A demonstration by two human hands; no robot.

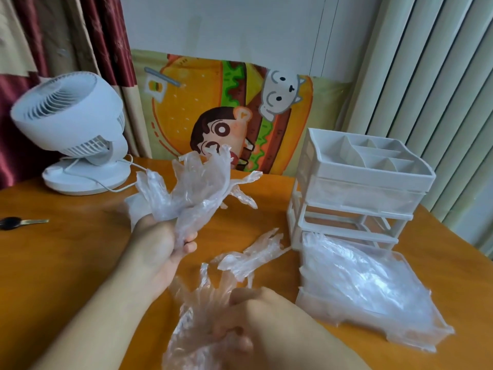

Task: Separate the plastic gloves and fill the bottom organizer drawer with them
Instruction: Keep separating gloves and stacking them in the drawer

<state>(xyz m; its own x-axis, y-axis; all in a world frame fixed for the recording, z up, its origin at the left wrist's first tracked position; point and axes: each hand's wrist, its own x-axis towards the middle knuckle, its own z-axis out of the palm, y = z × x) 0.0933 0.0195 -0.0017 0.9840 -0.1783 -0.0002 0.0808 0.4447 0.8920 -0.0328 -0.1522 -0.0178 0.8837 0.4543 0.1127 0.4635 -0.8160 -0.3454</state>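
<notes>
Left hand (pixel 157 241) gripping glove bunch (pixel 192 188), raised left of organizer (pixel 357 188). Right hand (pixel 256 311) clutching another glove (pixel 197 316). Bottom drawer (pixel 320 303) out front, heaped with gloves (pixel 368 287).

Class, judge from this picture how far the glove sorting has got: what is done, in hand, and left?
Done: the pulled-out bottom drawer already holds a heap of gloves. In hand: the left hand grips a bunch, and the right hand grips another glove. Left: one loose glove on the table, plus the bunch.
</notes>
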